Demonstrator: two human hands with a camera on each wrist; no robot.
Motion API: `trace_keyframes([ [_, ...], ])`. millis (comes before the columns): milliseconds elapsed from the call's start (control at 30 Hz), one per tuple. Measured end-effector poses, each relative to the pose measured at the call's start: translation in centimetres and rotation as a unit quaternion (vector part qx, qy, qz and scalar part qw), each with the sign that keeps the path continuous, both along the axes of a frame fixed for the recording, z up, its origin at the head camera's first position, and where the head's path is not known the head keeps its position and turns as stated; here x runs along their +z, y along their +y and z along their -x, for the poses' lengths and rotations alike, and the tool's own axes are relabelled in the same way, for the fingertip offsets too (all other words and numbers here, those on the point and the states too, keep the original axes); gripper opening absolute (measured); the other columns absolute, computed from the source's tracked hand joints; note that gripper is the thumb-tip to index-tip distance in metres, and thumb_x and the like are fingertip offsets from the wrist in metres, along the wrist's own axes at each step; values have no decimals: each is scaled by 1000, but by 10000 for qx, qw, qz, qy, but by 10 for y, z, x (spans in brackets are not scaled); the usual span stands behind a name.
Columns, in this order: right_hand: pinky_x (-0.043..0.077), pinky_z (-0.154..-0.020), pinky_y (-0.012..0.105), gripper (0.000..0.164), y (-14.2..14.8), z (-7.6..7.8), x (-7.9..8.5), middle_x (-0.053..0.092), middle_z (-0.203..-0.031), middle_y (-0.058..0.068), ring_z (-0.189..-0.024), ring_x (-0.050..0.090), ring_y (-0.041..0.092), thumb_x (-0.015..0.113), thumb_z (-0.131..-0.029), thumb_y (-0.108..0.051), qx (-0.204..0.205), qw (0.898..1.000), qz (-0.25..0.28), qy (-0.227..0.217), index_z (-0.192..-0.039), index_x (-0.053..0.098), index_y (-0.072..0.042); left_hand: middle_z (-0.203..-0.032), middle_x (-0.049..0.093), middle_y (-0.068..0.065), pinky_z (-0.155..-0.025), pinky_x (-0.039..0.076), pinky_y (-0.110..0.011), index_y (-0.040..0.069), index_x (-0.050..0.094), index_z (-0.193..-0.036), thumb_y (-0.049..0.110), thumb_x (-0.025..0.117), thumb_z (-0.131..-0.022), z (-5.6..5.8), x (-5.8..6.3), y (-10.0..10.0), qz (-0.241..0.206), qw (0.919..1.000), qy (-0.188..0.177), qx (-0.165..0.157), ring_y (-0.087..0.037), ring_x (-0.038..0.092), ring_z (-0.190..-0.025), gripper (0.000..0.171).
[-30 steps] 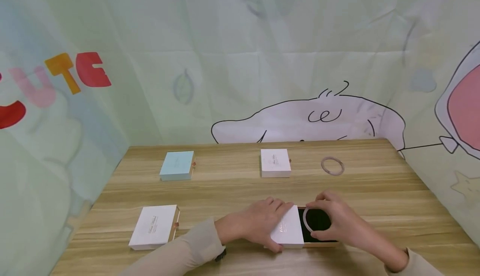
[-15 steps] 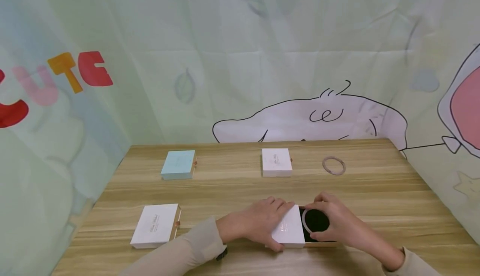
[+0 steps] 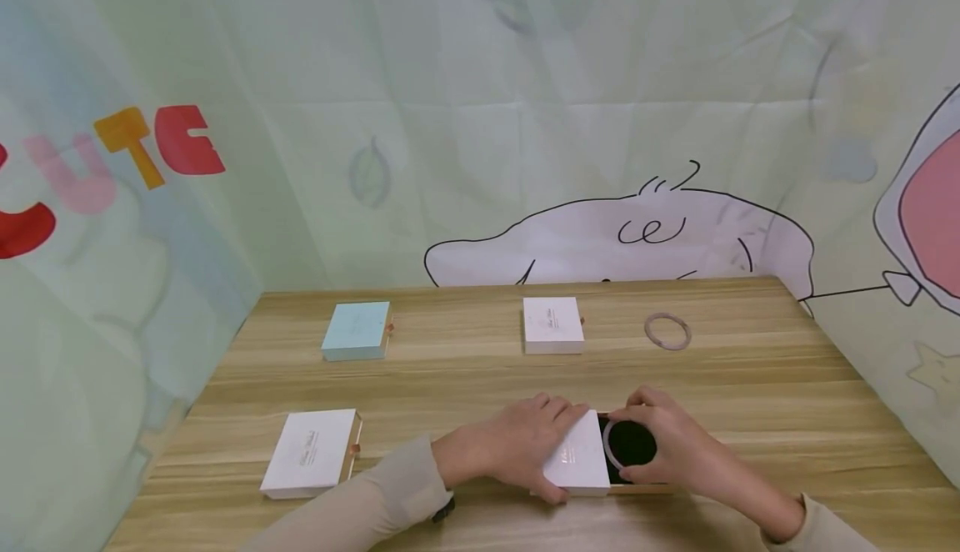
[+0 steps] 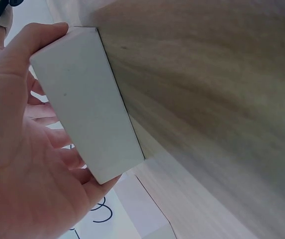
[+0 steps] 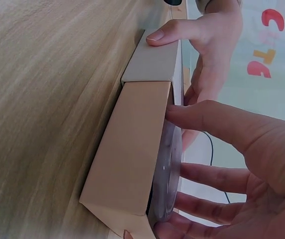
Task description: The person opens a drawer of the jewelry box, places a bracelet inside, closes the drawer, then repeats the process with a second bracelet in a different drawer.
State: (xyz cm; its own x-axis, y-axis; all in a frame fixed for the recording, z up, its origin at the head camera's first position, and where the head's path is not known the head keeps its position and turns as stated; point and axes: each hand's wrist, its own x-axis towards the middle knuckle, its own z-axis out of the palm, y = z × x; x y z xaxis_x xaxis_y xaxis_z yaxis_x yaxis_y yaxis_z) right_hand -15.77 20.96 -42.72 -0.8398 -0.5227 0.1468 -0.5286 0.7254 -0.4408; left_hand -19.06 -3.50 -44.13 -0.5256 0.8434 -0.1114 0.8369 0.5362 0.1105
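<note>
A white slide-out box (image 3: 581, 456) lies at the front right of the table with its drawer (image 5: 127, 149) partly pulled out to the right. My left hand (image 3: 517, 448) grips the white sleeve from its left side, thumb at the near edge and fingers over the far side. Inside the drawer, on a black lining, sits a pale translucent bangle (image 5: 168, 174). My right hand (image 3: 678, 444) pinches that bangle, thumb on the near side and fingers on the far side. In the left wrist view the box's pale end (image 4: 87, 104) faces the palm.
Behind the hands, a second bangle (image 3: 667, 332) lies on the wooden table (image 3: 450, 385). A smaller white box (image 3: 552, 325) and a light blue box (image 3: 357, 330) stand at the back. Another white box (image 3: 311, 454) is at the front left. A printed cloth (image 3: 450, 118) hangs behind.
My right hand and the bangle have shifted very slightly left, toward the sleeve. My left hand keeps its hold on the box, which stays put.
</note>
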Motion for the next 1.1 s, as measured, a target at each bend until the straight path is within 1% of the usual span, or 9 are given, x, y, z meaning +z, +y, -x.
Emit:
trace_keyframes([
  [200, 48, -76, 35, 60, -1, -1, -3, 52, -102, -2, -95, 50, 19, 95, -60, -25, -45, 10000, 37, 60, -112, 74, -3, -138, 49, -3, -97, 40, -23, 7, 32, -154, 66, 70, -79, 0, 0, 0, -1, 10000, 66, -28, -13, 47, -115, 103],
  [433, 47, -76, 33, 61, -1, -1, -5, 51, -100, -3, -92, 50, 18, 94, -59, -25, 5, 9999, 60, 110, -112, 74, -2, -138, 49, -4, -97, 40, -23, 7, 32, -154, 66, 71, -78, 0, 0, 0, -25, 10000, 48, -18, -13, 47, -115, 103],
  [667, 47, -76, 34, 62, -2, -1, -4, 51, -101, -2, -93, 49, 18, 94, -62, -26, -104, 9998, 31, -194, -114, 73, -1, -139, 49, -4, -98, 40, -24, 7, 31, -154, 65, 72, -78, 0, -1, 0, -24, 10000, -32, 13, -13, 46, -117, 104],
  [767, 48, -76, 35, 62, -3, -2, -5, 51, -101, -1, -93, 50, 19, 94, -62, -26, -140, 9996, -21, -247, -114, 73, 0, -140, 48, -4, -98, 40, -24, 7, 31, -154, 65, 72, -78, 0, 0, 0, -28, 10000, -59, 15, -13, 46, -118, 104],
  [1100, 48, -76, 36, 60, -3, -2, -5, 51, -99, -1, -92, 50, 19, 94, -63, -25, -162, 9996, -83, -224, -113, 73, 1, -140, 48, -5, -99, 39, -24, 7, 31, -155, 66, 71, -79, 0, 0, 0, 20, 10000, 25, -31, -14, 46, -119, 104],
])
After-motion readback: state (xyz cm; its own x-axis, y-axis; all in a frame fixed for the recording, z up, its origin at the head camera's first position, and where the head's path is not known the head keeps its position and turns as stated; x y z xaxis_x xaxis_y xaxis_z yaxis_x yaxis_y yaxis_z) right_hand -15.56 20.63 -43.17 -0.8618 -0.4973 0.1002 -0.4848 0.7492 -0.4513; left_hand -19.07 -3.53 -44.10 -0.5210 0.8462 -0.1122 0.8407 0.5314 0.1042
